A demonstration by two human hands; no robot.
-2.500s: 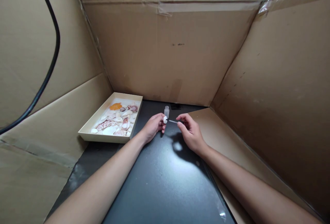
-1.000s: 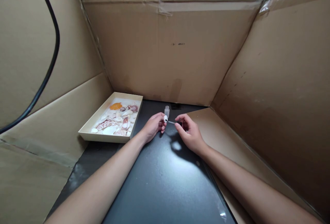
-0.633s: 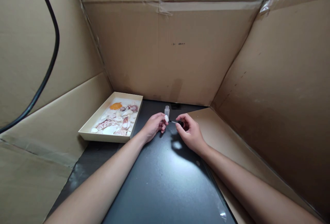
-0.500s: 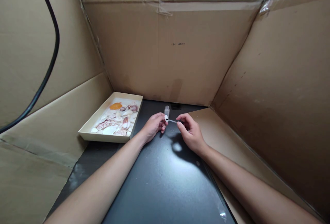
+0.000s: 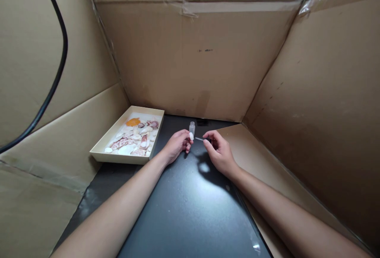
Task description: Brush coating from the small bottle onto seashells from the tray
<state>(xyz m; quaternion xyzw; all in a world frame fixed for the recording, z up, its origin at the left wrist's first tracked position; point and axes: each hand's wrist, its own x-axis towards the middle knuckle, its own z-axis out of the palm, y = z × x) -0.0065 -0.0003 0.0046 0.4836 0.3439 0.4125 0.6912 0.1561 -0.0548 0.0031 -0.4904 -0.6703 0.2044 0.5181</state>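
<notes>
My left hand (image 5: 178,144) pinches a small white seashell (image 5: 191,135) between thumb and fingertips. In my right hand (image 5: 219,150) is a thin applicator brush (image 5: 199,139), its pale stem pointing left at the shell. Most of its dark handle is hidden by my fingers. A small gap separates the brush's tip from the shell. Just behind the shell stands a small clear bottle (image 5: 192,126), upright and with no cap on its neck.
A cream tray (image 5: 118,158) holding many shells and an orange piece (image 5: 133,122) sits at the left on the dark tabletop (image 5: 178,218). Cardboard walls (image 5: 178,60) enclose the back and sides. A black cable (image 5: 63,48) hangs at the left.
The brush's tip was at the shell and now sits slightly to the right of it. The shell appears a little turned in my left fingers. The bottle and tray stay put.
</notes>
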